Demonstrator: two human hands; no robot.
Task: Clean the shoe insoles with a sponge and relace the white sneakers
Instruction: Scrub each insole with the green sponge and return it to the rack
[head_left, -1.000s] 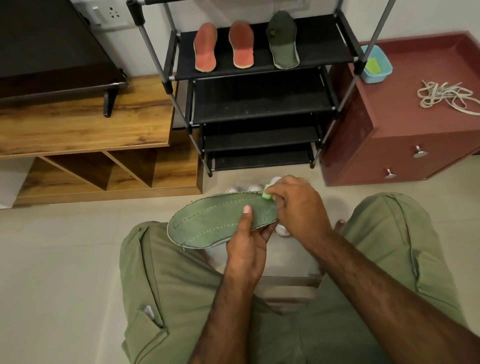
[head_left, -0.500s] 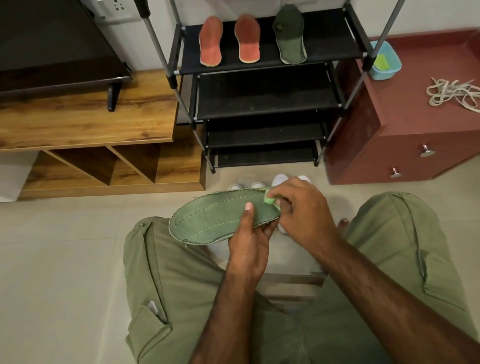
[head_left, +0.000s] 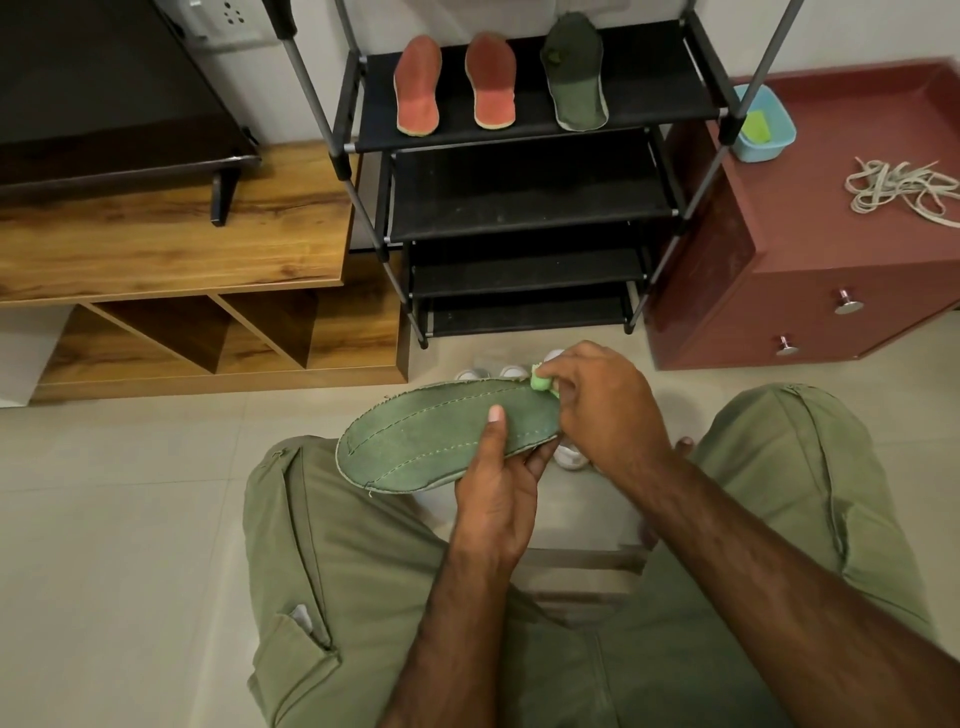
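Observation:
My left hand (head_left: 498, 488) grips a green stitched insole (head_left: 436, 436) from below, thumb on top, held level over my knees. Pinched in my right hand (head_left: 602, 405) is a small light-green sponge (head_left: 541, 383), pressed on the insole's right end. White sneakers (head_left: 511, 371) stand on the floor under my hands, mostly hidden. On the top shelf of the black shoe rack (head_left: 649, 98) lie two red insoles (head_left: 418, 85) (head_left: 491, 80) and a dark green insole (head_left: 574, 73). White laces (head_left: 901, 189) lie in a heap on the maroon cabinet (head_left: 831, 270).
A light-blue tub (head_left: 776, 140) with a green sponge sits on the cabinet's back left corner. A wooden TV unit (head_left: 171, 234) with a black screen stands at the left. My knees in olive trousers (head_left: 332, 545) frame a low stool on the tiled floor.
The view has shifted slightly; my hands and the insole stay almost in place, the sponge rubbing at the insole's right end.

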